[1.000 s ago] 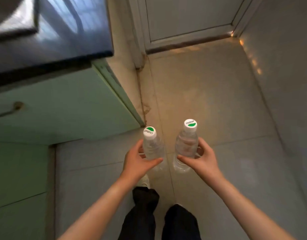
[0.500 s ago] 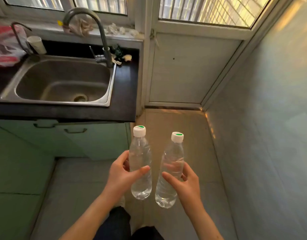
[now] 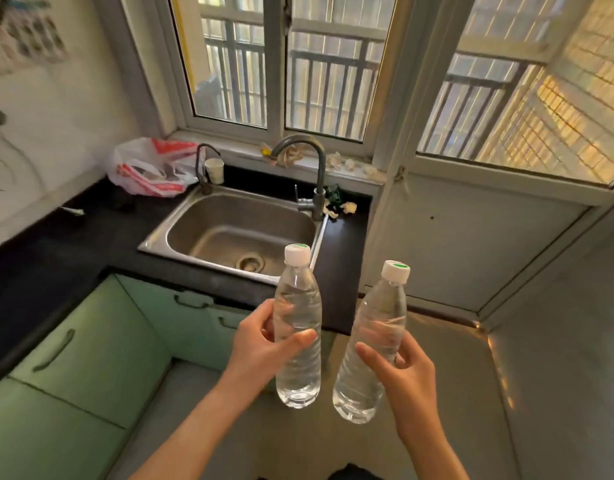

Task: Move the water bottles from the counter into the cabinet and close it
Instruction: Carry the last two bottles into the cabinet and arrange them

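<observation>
The left grip (image 3: 264,348) is clamped around the middle of a clear plastic water bottle with a white cap (image 3: 298,296), thumb across the front and fingers curled behind it, holding it upright in the air in front of the black surface (image 3: 343,258). The right grip (image 3: 406,372) is wrapped in the same way around a second clear plastic water bottle with a white, green-marked cap (image 3: 381,313), which tilts slightly, its cap leaning to the right. The two bottles hang side by side, near each other but apart, both above the grey tiled floor (image 3: 444,420) and neither resting on anything. Behind the left bottle a stainless steel sink (image 3: 201,230) is set into the surface, with a curved grey metal tap (image 3: 316,161) at its back edge. A red and white plastic bag (image 3: 149,168) lies in the far corner of the surface, and a small white paper cup (image 3: 214,170) stands just beside it. Under the surface run pale green cabinet doors with dark bar handles (image 3: 91,341), all of them shut. A barred window with a grey frame (image 3: 278,64) fills the wall above the sink
</observation>
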